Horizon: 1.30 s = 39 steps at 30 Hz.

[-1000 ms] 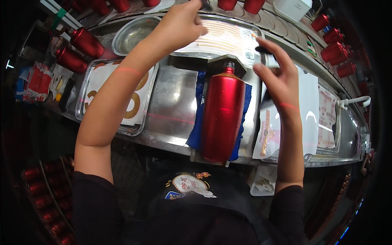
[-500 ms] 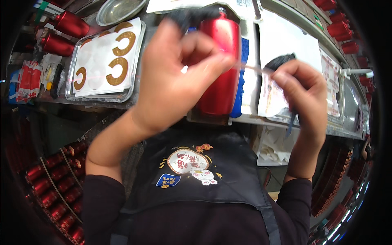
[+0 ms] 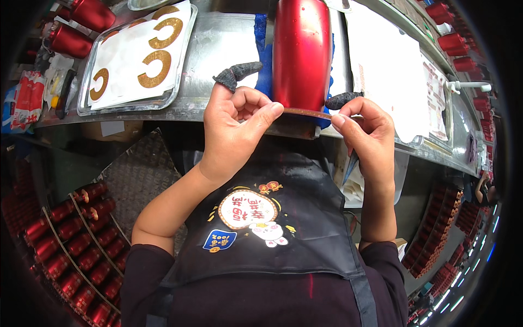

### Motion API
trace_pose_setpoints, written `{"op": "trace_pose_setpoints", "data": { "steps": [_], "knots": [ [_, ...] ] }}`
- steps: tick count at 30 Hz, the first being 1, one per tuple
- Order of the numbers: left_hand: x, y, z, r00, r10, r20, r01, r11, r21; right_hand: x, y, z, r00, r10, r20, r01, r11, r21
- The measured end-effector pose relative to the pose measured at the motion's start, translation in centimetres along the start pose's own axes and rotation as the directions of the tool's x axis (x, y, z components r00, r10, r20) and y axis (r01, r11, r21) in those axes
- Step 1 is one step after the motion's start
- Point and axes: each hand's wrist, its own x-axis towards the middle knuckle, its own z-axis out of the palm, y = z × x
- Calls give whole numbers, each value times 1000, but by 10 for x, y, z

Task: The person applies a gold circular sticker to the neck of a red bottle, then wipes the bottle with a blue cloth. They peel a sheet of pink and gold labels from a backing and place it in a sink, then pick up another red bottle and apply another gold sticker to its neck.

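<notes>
A glossy red metallic bottle [image 3: 302, 52] lies on a blue cloth [image 3: 265, 70], its base toward me. A thin gold-brown strip [image 3: 308, 113] is stretched across the bottle's near end. My left hand [image 3: 235, 122] pinches the strip's left end between thumb and a bent finger. At the other end my right hand [image 3: 370, 133] pinches it the same way. A slim bluish pointed tool [image 3: 350, 166], perhaps tweezers, sticks out below my right palm. Both index fingers wear black fingertip covers and stretch away from the strip.
To the left, a clear tray [image 3: 136, 107] carries white sheets with gold C-shaped pieces [image 3: 154, 69]. White paper [image 3: 387, 71] lies on the right side of the metal bench [image 3: 212, 49]. More red bottles [image 3: 71, 39] stand at the far left, and racks of red bottles [image 3: 81, 245] fill the lower left.
The hands have come closer together and nearer to me, carrying the strip from the bottle's middle to its near end. The view has shifted, so the bottle's neck is out of frame.
</notes>
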Motion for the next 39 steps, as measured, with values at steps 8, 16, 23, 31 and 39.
{"op": "trace_pose_setpoints", "data": {
  "steps": [8,16,23,31,39],
  "knots": [
    [5,-7,1,1000,18,3,-19,1000,16,1,9,5,998,-48,-41,46,998,-40],
    [4,-12,-2,999,-37,39,34,997,74,2,11,1,999,-34,-42,32,999,-36],
    [16,-16,-19,996,74,46,-84,956,281,3,9,2,997,-51,-53,50,998,-33],
    [23,-30,-1,967,115,228,-125,992,27,1,9,0,997,-55,-61,55,998,3],
    [22,-31,2,966,132,223,-143,989,35,1,11,-2,994,-62,-94,62,998,-3]
  ]
}}
